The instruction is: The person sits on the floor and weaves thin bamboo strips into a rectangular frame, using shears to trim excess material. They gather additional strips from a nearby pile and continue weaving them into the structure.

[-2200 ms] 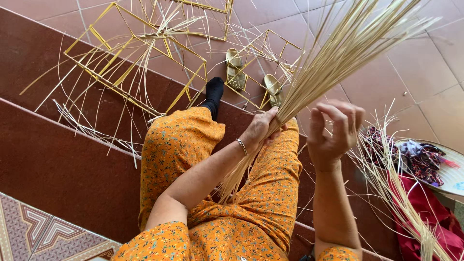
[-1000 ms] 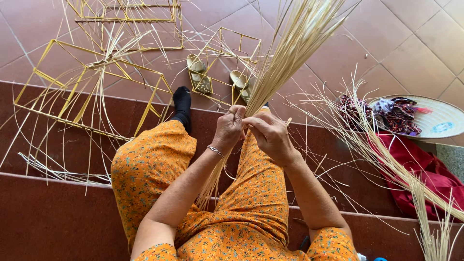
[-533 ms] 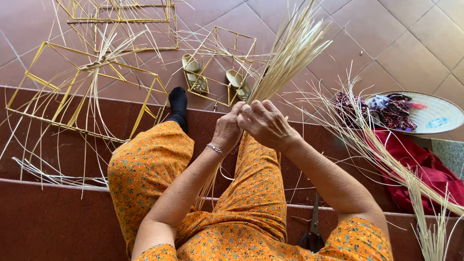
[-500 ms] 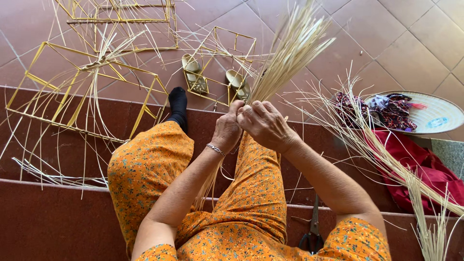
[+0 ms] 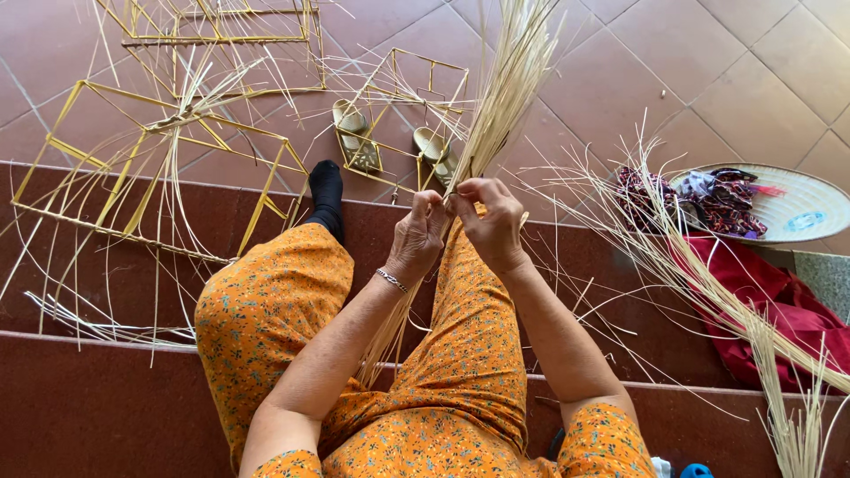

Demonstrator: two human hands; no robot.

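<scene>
The person is sitting on dark red steps, and both hands are meeting at centre frame. The left hand [image 5: 418,232] and right hand [image 5: 489,221] are pinching, fingers pressed together, the bundle of pale yellow straw-like strips [image 5: 505,88] fanning toward the top. Several yellow strip-built frames [image 5: 159,168] are lying finished at upper left; loose strips [image 5: 699,274] are waiting at right. No packages, labels or signs are showing.

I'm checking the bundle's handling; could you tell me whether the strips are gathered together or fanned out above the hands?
Fanned out: the strips are pinched together where the left hand and right hand meet, then splay apart towards their tips.
</scene>
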